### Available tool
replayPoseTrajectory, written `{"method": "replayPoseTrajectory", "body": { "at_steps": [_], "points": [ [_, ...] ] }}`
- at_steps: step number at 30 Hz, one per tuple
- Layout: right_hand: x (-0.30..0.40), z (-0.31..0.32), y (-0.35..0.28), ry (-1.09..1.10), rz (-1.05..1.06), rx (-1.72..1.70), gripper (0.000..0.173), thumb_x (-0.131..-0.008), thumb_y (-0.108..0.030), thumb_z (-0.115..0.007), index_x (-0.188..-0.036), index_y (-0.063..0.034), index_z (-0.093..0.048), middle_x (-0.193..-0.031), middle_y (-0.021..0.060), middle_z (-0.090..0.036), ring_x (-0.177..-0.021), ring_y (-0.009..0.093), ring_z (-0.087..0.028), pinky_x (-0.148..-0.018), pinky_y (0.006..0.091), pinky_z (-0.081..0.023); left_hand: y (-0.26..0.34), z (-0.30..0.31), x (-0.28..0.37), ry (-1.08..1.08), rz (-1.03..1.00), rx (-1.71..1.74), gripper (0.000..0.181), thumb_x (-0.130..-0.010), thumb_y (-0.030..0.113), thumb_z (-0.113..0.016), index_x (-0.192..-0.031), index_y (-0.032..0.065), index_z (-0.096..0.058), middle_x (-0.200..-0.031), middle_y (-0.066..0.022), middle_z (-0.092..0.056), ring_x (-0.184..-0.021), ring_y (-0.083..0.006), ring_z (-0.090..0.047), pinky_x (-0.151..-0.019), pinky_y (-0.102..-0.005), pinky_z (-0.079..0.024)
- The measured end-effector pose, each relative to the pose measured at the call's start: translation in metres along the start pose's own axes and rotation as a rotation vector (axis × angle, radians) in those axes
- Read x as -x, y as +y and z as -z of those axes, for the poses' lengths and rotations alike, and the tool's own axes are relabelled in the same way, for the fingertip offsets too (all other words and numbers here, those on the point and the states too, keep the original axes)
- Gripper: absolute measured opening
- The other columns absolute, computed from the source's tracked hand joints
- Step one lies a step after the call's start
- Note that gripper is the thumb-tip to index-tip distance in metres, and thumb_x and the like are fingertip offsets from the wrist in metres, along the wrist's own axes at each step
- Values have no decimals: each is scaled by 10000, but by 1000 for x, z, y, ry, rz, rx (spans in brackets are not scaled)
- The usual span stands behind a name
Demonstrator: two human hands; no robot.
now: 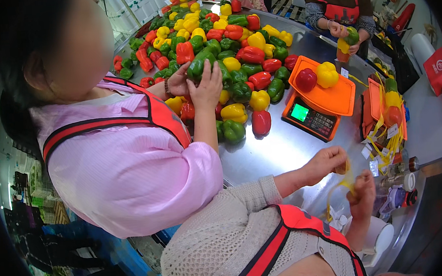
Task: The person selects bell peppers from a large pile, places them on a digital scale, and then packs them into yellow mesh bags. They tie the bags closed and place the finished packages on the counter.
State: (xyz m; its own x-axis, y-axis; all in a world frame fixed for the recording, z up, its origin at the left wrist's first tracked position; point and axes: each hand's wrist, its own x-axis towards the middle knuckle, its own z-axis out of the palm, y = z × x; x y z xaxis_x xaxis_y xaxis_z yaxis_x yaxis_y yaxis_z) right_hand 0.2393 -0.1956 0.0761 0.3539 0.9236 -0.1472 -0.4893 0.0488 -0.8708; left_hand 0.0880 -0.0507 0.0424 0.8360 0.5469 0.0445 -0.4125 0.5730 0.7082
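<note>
My left hand (324,165) is raised over the metal table's near side, its fingers pinching a piece of yellow mesh netting (347,179). Close by on the right, my right hand (363,191) grips the same netting, and a yellow strand hangs below it. The netting is blurred, so its exact shape cannot be made out. Beyond my hands stands an orange digital scale (312,122). In its orange tray (337,97) lie a red bell pepper (306,80) and a yellow bell pepper (327,74).
Red, yellow and green bell peppers (234,60) cover the table's far left. A co-worker in pink (138,170) holds a green pepper (197,68); another person across holds a netted stack of peppers (347,42). Tagged yellow nets (388,141) and drink bottles (394,199) are right.
</note>
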Motion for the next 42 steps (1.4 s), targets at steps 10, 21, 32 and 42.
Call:
{"method": "replayPoseTrajectory", "body": {
  "at_steps": [10, 21, 32, 42],
  "points": [
    [-13, -9, 12, 268, 136, -137, 157, -1020, -233, -519, -1085, -92, -545, -861, -25, -507, -689, 69, -449, -630, 240, -388, -2, -3, 9, -170, 107, -434, 169, -904, 189, -679, -987, 83, -577, -722, 78, -498, -614, -16, -416, -545, -193, -344],
    [-15, 13, 25, 9, -31, 496, 182, -956, -215, -632, -1043, -94, -529, -695, -47, -490, -510, 54, -400, -467, 209, -330, 15, -1, -6, -78, 129, 80, 121, -995, 219, -541, -1015, 117, -479, -736, 18, -524, -601, -83, -514, -565, -244, -467],
    [-8, 3, 13, -34, -89, -125, 156, -986, -220, -565, -1079, -100, -527, -710, -49, -440, -535, 52, -375, -480, 209, -314, -8, 15, -9, 34, 109, -135, 162, -967, 196, -610, -999, 40, -637, -889, -18, -644, -762, -82, -602, -713, -244, -506],
    [-22, -13, 12, 257, 58, -121, 106, -1009, -160, -469, -1032, -80, -535, -794, -12, -537, -651, 83, -489, -583, 233, -403, 15, -4, 3, -157, 358, -417, 151, -921, 161, -662, -1004, 47, -607, -752, 24, -567, -587, -34, -454, -499, -198, -345]
  ]
}}
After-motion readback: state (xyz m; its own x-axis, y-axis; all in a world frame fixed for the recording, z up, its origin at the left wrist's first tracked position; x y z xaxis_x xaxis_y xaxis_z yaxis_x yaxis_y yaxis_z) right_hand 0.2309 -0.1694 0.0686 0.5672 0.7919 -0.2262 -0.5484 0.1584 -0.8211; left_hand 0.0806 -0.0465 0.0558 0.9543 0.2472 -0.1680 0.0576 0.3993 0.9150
